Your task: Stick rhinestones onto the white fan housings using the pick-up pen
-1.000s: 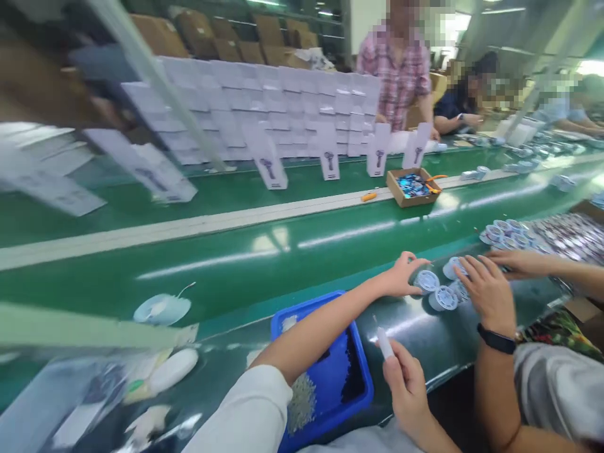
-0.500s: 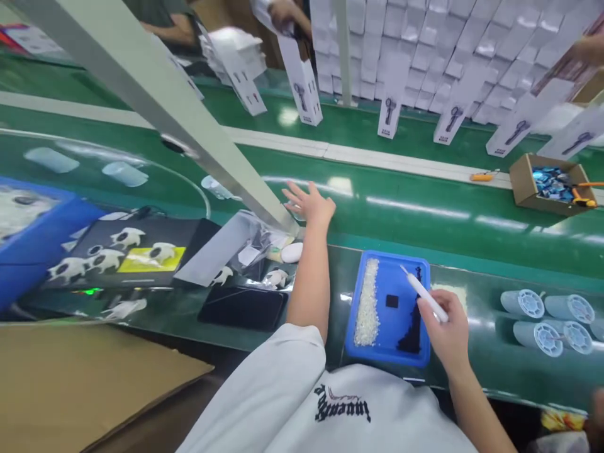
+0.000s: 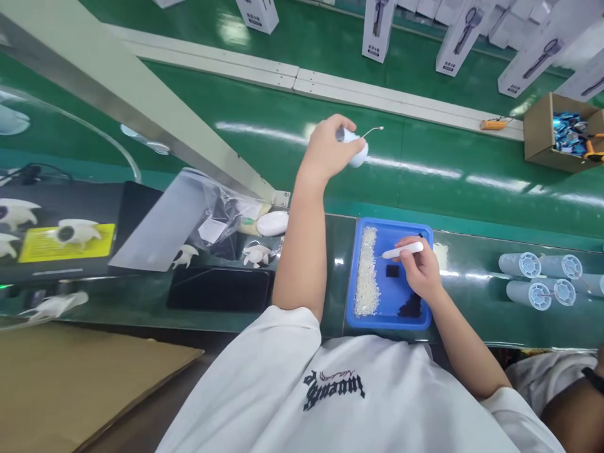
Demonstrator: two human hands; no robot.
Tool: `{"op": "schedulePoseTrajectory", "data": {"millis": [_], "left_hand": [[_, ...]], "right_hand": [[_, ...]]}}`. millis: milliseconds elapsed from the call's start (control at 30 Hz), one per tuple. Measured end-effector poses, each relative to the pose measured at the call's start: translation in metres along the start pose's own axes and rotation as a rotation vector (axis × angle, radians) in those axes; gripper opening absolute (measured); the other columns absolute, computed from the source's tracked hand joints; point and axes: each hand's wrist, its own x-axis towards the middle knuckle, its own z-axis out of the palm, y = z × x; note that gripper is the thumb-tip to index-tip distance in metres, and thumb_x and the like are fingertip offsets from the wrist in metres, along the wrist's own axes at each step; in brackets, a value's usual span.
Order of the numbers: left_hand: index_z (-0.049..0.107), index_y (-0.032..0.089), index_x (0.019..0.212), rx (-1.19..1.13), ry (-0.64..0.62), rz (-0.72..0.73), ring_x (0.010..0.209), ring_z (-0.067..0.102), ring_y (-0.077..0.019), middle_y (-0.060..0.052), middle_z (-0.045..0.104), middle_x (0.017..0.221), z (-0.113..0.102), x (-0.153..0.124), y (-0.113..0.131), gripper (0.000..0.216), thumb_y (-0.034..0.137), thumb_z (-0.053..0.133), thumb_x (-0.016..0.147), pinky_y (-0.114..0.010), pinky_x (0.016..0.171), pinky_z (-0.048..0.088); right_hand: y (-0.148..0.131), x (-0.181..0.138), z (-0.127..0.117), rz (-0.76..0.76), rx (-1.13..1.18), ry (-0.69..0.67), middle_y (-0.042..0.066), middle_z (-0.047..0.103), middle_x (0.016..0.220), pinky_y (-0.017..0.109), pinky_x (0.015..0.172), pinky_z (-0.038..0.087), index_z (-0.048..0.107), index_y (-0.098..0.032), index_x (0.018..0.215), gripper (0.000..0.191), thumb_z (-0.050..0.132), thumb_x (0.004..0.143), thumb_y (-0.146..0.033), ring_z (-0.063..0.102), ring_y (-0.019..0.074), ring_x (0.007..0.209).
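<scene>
My left hand [image 3: 329, 148] is closed around a pale blue plastic cylinder [image 3: 358, 155], held above the green belt; a thin wire sticks out of it. In my right hand [image 3: 421, 269] is a slim white pen-like tool [image 3: 402, 251], its thin tip at the edge of a strip of small whitish pieces [image 3: 367, 277]. Those pieces lie along the left side of a blue tray [image 3: 352, 314]. A small black square [image 3: 392, 270] sits mid-tray, and a pile of black bits [image 3: 410, 306] lies at lower right, partly behind my right hand.
Several pale blue cylinders [image 3: 528, 296] lie on the table at right. A black phone-like slab [image 3: 219, 289], a white mouse-shaped object [image 3: 272, 223] and white plastic parts [image 3: 257, 254] are at left. A slanted metal post [image 3: 155, 107] crosses the left. Boxed goods [image 3: 379, 31] stand beyond the belt [image 3: 425, 138].
My left hand has gone from spread fingers near the post to gripping the blue cylinder, farther right. My right hand has brought the white tool across to the whitish pieces. The view has shifted.
</scene>
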Motion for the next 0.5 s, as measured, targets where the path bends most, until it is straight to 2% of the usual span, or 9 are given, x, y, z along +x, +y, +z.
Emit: {"op": "schedulePoseTrajectory", "data": {"millis": [100, 200, 367, 500], "left_hand": [[0.062, 0.018, 0.098, -0.013, -0.045, 0.053, 0.098, 0.058, -0.0204, -0.007, 0.059, 0.101, 0.009, -0.009, 0.021, 0.022, 0.02, 0.065, 0.077, -0.034, 0.091, 0.047], [0.064, 0.019, 0.099, 0.007, -0.084, 0.071, 0.098, 0.058, -0.0192, -0.006, 0.059, 0.105, 0.015, -0.015, 0.034, 0.022, 0.02, 0.065, 0.077, -0.034, 0.092, 0.046], [0.065, 0.015, 0.108, 0.061, -0.134, 0.097, 0.102, 0.058, -0.0175, -0.005, 0.057, 0.108, 0.02, -0.018, 0.043, 0.029, 0.019, 0.065, 0.079, -0.035, 0.097, 0.043], [0.066, 0.019, 0.099, 0.056, -0.138, 0.109, 0.102, 0.06, -0.0201, -0.003, 0.058, 0.103, 0.024, -0.018, 0.045, 0.023, 0.019, 0.066, 0.076, -0.035, 0.095, 0.046]], "right_hand": [[0.0, 0.001, 0.001, -0.015, 0.007, -0.009, 0.006, 0.064, 0.091, 0.031, 0.062, 0.056, 0.055, -0.021, 0.096, 0.036, 0.046, 0.095, -0.056, 0.064, 0.0146, 0.067], [-0.002, 0.001, 0.0, -0.07, -0.088, -0.006, 0.006, 0.064, 0.089, 0.033, 0.066, 0.055, 0.054, -0.021, 0.095, 0.034, 0.044, 0.097, -0.054, 0.064, 0.0163, 0.072], [-0.008, -0.002, -0.005, -0.225, -0.282, -0.048, 0.004, 0.062, 0.079, 0.033, 0.067, 0.053, 0.053, -0.024, 0.087, 0.024, 0.05, 0.096, -0.046, 0.062, 0.0177, 0.073], [-0.006, -0.003, -0.008, -0.198, -0.241, 0.033, 0.006, 0.063, 0.085, 0.035, 0.071, 0.055, 0.053, -0.023, 0.093, 0.025, 0.047, 0.097, -0.047, 0.064, 0.0188, 0.079]]}}
